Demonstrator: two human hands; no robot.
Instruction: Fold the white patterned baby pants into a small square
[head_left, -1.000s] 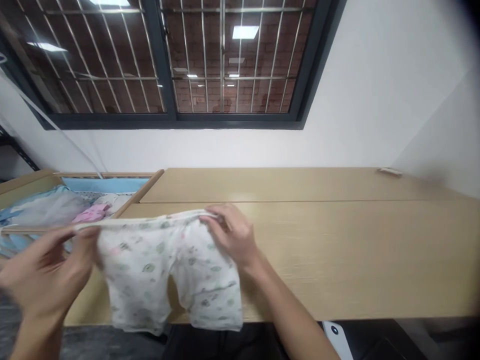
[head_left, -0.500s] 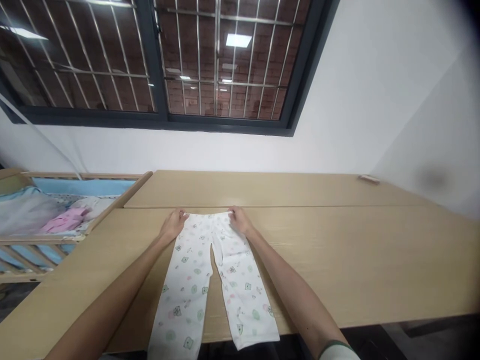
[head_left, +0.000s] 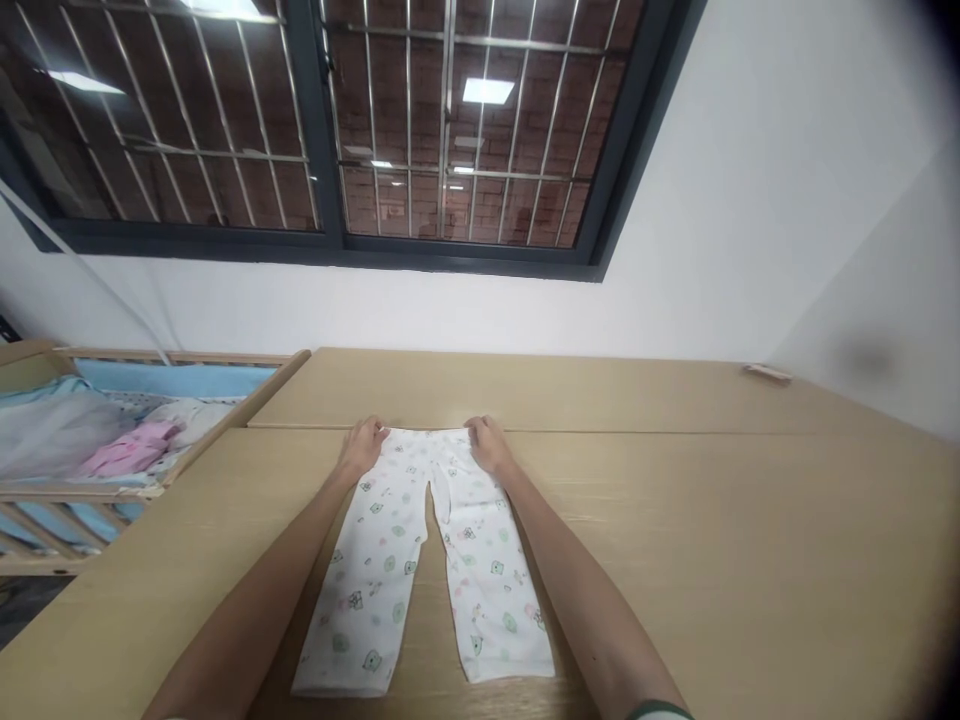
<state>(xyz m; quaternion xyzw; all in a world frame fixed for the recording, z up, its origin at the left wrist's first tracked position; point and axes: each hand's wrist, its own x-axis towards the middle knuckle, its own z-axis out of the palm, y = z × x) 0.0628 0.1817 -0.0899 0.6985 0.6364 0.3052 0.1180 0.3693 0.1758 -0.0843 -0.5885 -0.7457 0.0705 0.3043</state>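
White baby pants [head_left: 390,550] with a green and pink print of small figures lie spread on the wooden table [head_left: 712,560]. Their waistband points away from me, and both legs stretch toward me with a gap between them. My left hand [head_left: 363,447] pinches the left corner of the waistband. At the right corner, my right hand [head_left: 487,445] has its fingers closed on the same waistband. The cloth between the two hands looks straight. Both leg cuffs rest on the tabletop.
On the left stands a wooden crib [head_left: 82,493] with blue lining, holding pink cloth [head_left: 133,449] and pale bedding. A barred window [head_left: 465,130] is in the wall behind the table. A small flat object [head_left: 767,373] lies at the table's far right edge.
The pants have moved farther onto the table, away from me, and the leg cuffs that hung at the near edge now lie on top. The camera view has shifted slightly.
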